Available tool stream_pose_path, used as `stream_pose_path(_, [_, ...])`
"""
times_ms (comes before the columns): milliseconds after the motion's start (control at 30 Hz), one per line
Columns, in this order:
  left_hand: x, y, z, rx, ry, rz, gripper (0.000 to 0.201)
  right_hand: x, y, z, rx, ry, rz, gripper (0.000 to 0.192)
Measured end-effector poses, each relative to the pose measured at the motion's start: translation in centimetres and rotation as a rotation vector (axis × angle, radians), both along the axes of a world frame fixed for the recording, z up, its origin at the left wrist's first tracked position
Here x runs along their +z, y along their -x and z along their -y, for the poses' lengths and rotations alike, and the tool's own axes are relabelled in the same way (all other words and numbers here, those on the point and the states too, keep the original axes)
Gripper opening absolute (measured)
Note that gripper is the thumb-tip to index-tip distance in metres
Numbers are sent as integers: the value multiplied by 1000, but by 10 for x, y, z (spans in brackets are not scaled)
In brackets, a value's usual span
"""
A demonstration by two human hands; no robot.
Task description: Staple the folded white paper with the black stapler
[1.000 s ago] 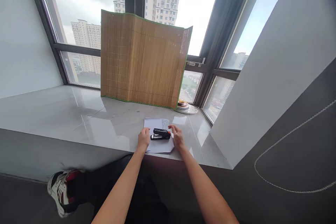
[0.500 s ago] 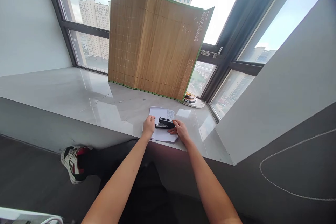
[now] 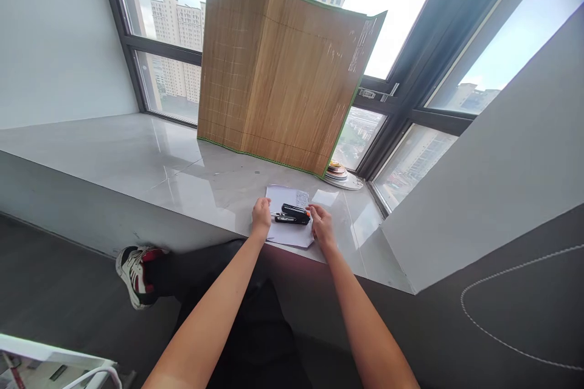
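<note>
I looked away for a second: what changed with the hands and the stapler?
The right hand closed in from beside the stapler onto its right end. The left hand stayed at its left end, on the paper. Stapler and paper stayed put; only the camera shifted.

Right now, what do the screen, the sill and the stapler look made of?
Screen: thin bamboo or reed slats, matt tan, green fabric edging. Sill: polished stone or tile, glossy grey, mirrors the window. Stapler: probably black plastic over metal, with an orange end.
</note>
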State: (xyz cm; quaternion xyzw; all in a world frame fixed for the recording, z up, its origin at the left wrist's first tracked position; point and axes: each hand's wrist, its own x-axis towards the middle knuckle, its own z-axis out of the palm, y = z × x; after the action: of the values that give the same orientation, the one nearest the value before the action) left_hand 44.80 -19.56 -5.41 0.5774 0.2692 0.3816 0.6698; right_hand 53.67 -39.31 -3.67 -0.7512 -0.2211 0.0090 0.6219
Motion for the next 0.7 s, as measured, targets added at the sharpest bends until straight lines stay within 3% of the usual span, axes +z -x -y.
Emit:
stream_pose_path(100, [4,0,2,-12,40,23,27,0,-2,-2,-45,99,309,45])
stream_pose_path(267, [17,3,4,-7,297,214,31,4,-5,-16,170,300,449,37])
stream_pose_path(400, [26,8,2,23,610,425,31,15,13,-21,88,203,582,24])
stream_pose_path(500, [32,12,3,-106,823,558,34,27,39,-21,-20,173,879,14])
stream_pose_path(600, [35,16,4,-258,944,643,41,33,59,-22,38,291,1243,28])
stream_pose_path(700, [35,19,4,-272,967,682,42,30,66,-24,83,363,1440,38])
